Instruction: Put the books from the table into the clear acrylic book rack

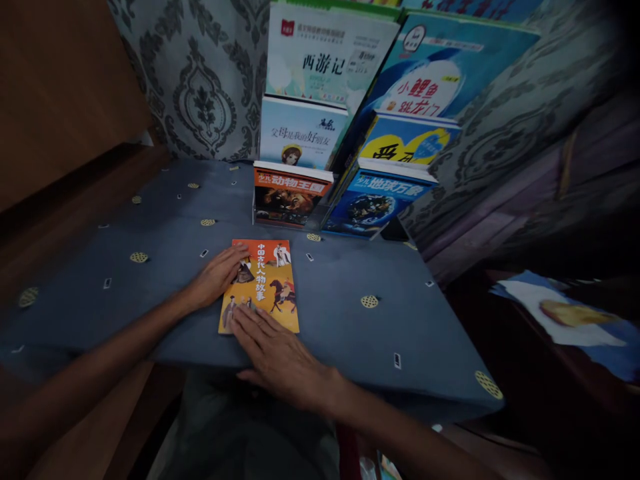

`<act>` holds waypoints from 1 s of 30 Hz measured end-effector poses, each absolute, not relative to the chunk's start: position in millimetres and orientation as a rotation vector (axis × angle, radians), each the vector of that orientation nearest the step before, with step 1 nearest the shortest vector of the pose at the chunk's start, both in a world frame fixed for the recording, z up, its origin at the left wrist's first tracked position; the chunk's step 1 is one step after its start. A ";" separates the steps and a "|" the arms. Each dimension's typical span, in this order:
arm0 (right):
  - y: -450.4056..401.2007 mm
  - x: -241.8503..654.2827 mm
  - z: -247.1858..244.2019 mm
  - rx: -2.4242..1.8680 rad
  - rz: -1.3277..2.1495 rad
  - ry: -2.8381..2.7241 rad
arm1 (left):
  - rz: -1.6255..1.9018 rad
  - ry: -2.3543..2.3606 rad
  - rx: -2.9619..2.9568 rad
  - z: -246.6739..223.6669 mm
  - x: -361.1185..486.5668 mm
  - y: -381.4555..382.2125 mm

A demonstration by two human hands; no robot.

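A closed orange and yellow book (280,277) lies flat near the front edge of the table, its cover showing white Chinese lettering, robed figures and a horse rider. Fingers of my left hand (216,275) rest on its upper left part, stretched out. Across the lower left of the cover lie the extended fingers of my right hand (273,353), with the thumb hanging off below the book's bottom edge. Neither hand is wrapped around anything.
Behind the book stands a tiered rack of books, including an orange lion book (290,200) and a blue earth book (373,203). A grey-blue patterned cloth (345,287) covers the table. Patterned curtain (205,87) hangs behind; brown wooden furniture (65,87) is at left.
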State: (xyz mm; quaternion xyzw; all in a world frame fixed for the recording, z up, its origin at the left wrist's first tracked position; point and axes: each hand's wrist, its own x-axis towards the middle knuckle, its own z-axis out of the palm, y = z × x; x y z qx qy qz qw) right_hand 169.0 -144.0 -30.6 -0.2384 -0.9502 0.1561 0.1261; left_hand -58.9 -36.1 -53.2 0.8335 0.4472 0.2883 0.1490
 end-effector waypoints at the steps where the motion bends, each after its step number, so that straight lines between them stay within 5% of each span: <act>1: -145.5 175.5 -30.4 -0.725 0.471 -2.753 | 0.828 1.286 2.398 -53.1 -58.7 -36.1; 20: -95.2 215.9 -35.4 -1.111 0.780 -2.449 | 0.785 1.632 2.335 -57.9 -59.4 -40.6; 30: -24.0 195.7 -56.7 -1.249 0.650 -2.353 | 0.874 1.601 2.282 -54.7 -56.5 -40.4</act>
